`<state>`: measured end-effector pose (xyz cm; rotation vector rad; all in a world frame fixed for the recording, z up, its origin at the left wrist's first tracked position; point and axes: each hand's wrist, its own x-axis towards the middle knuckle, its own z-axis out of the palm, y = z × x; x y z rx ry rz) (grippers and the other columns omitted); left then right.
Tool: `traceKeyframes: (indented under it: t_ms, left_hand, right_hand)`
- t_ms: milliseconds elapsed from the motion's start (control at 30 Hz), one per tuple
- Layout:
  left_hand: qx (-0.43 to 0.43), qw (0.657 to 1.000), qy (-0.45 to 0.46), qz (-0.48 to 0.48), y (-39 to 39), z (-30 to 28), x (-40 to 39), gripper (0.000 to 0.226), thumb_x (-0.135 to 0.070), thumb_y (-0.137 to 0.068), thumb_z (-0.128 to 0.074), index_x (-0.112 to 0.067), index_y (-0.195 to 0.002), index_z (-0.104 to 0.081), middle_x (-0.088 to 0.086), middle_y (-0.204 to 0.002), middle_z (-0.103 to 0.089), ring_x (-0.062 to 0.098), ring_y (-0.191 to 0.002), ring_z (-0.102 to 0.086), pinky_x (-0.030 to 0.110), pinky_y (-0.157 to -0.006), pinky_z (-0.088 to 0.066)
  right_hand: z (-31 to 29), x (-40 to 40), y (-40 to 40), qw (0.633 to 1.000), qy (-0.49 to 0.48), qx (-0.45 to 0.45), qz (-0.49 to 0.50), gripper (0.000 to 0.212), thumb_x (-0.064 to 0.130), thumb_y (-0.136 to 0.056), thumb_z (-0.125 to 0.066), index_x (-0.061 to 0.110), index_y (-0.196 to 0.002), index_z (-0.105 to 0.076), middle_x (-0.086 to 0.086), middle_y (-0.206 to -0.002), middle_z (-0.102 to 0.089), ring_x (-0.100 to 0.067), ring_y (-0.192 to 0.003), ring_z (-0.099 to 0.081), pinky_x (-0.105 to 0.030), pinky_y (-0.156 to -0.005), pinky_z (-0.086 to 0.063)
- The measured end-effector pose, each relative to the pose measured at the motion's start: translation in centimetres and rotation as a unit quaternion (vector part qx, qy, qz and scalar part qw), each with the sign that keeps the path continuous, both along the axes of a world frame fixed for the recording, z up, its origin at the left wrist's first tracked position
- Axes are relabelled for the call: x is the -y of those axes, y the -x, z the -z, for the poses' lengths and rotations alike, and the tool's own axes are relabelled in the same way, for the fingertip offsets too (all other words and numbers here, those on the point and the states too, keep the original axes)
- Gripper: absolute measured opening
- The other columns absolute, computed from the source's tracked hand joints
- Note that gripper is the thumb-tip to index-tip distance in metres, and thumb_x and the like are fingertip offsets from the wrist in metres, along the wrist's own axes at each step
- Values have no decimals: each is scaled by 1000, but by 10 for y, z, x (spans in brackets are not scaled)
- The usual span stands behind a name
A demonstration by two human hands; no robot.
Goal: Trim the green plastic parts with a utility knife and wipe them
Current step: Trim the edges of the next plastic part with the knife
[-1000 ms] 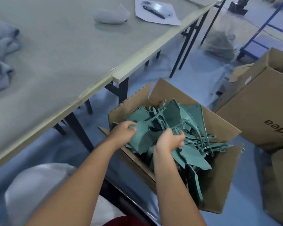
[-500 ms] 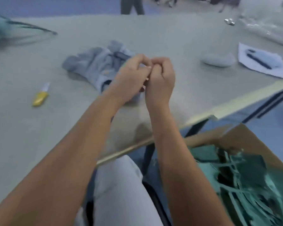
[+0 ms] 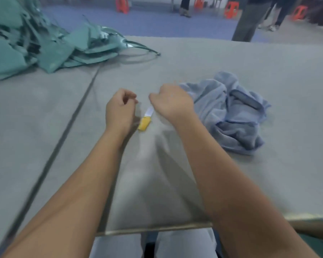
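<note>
Two hands over the grey table [image 3: 222,58], fingers curled on both. Left hand [image 3: 120,108] closed loosely, nothing seen in it. Right hand [image 3: 171,102] likewise curled, blurred; cannot tell whether anything sits in it. One utility knife [image 3: 145,119], yellow handle, blade out, flat on the table between the two hands, touched by neither. One blue cloth [image 3: 229,110], crumpled, just right of the right hand. One heap of green plastic parts [image 3: 37,43] at the far left of the table, too tangled to count. No container fully in view. Four orange stools [image 3: 231,11] on the floor beyond.
</note>
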<state>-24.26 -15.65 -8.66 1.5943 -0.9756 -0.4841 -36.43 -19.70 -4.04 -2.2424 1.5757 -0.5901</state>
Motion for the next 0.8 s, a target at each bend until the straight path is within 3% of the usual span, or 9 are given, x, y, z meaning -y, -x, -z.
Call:
traceKeyframes:
  t_ms: [67,133,233,300,400,500,633,733,800]
  left_hand:
    - [-76,996,19,-34,-11,7,2,26,0,-83,-43,-18,-80,-61,1,-79,-67,18,-77,-61,28,-71,-47]
    - [-131,989,38,-53,-15,10,4,26,-2,-82,-42,-20,-77,-59,-2,-74,-66,12,-69,-58,26,-68,-44]
    - [-127,991,24,-33,-11,14,7,25,-4,-81,-45,-21,-75,-62,-4,-73,-66,8,-68,-57,27,-69,-46]
    - [-119,993,15,-24,-10,16,8,24,-6,-80,-46,-22,-75,-63,-6,-73,-67,8,-68,-57,30,-67,-46]
    - [-120,992,18,-33,-12,18,11,25,-5,-81,-47,-22,-74,-63,-5,-74,-67,8,-69,-57,29,-69,-45]
    - [-113,993,27,-36,-12,17,11,25,-5,-82,-47,-23,-75,-63,-7,-77,-68,7,-73,-59,25,-70,-44]
    - [-68,995,66,-42,-10,11,3,26,-4,-84,-46,-23,-77,-62,-6,-80,-67,10,-77,-61,27,-73,-49]
    - [-22,996,70,-50,-20,-2,-6,25,-5,-85,-45,-18,-79,-65,-5,-80,-69,14,-77,-62,32,-71,-51]
    - [32,993,73,-89,-41,-15,-16,26,-6,-85,-43,-19,-80,-65,-8,-84,-68,14,-80,-61,29,-70,-47]
  right_hand:
    - [12,-5,-18,994,4,-106,-23,39,47,-89,-49,15,-104,-66,-9,-114,-66,-30,-109,-59,-28,-71,-33]
    - [21,-6,-31,984,15,-171,-37,27,41,-85,-57,20,-98,-66,-5,-110,-67,-26,-104,-62,-26,-66,-32]
    - [19,-3,-39,986,10,-164,-24,20,24,-82,-59,20,-100,-65,-4,-109,-67,-25,-104,-63,-25,-67,-35]
    - [21,-3,-42,991,-3,-133,-12,20,21,-82,-58,18,-101,-64,-5,-110,-67,-26,-106,-62,-26,-70,-36]
    - [33,-8,-40,995,10,-96,1,5,23,-82,-57,20,-80,-54,-6,-98,-66,-28,-97,-63,-27,-66,-34]
    - [42,-10,-34,998,46,-47,10,22,21,-84,-53,17,-68,-38,-9,-92,-63,-32,-90,-60,-29,-63,-31]
    - [42,-22,-49,987,98,124,14,15,27,-99,-40,13,-95,-39,-9,-87,-63,-32,-82,-56,-35,-61,-30]
    - [33,-35,-73,963,54,266,4,16,29,-102,-36,15,-95,-33,8,-69,-49,-23,-66,-49,-35,-53,-28]
    - [26,-42,-92,951,40,305,-18,15,30,-102,-35,16,-94,-33,9,-67,-48,-20,-64,-50,-35,-51,-30]
